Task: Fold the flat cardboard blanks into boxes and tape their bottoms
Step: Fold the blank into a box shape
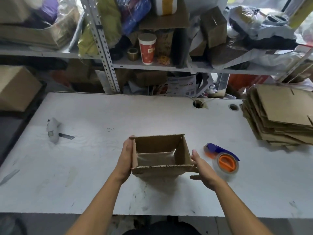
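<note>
A small brown cardboard box (159, 146) is held above the white table (94, 163), its open top facing me and clear tape showing across its inner bottom. My left hand (126, 158) lies flat against the box's left wall. My right hand (202, 168) is at the right wall with straight fingers and the thumb below; whether it touches the box I cannot tell. A tape dispenser (223, 159) with an orange core, a blue handle and a clear roll lies on the table just right of my right hand. A stack of flat cardboard blanks (279, 116) sits at the table's right edge.
A cutter with a wrapped handle (55, 130) lies on the left of the table. Two cable holes (198, 103) are near the far edge. Cluttered metal shelves (152, 48) stand behind the table. A closed carton (15, 87) stands at the far left.
</note>
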